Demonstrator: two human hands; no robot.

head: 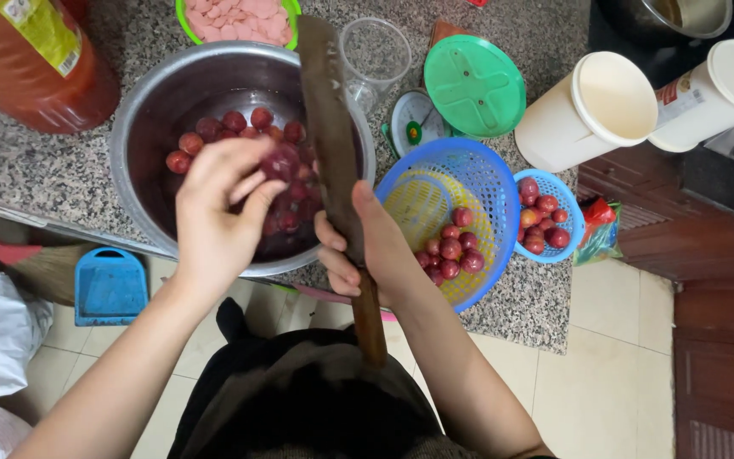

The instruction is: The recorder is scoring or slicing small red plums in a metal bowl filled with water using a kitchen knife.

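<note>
Left hand (pixel 214 208) pinching one red fruit (pixel 280 161) over the steel bowl (pixel 142 102); right hand (pixel 365 246) gripping a big knife (pixel 333 136) by its wooden handle.

With the blade lying just beside the left fingers, a slip on the wet, round fruit looks likely to nick them, or the fruit could roll off the counter (pixel 36 170). Counted: one steel bowl, two blue baskets (pixel 490 170) (pixel 573 212), two white tubs (pixel 592 106) (pixel 715 89), one green lid (pixel 474 85), one clear cup (pixel 375 55); the fruits are too heaped to count.
</note>
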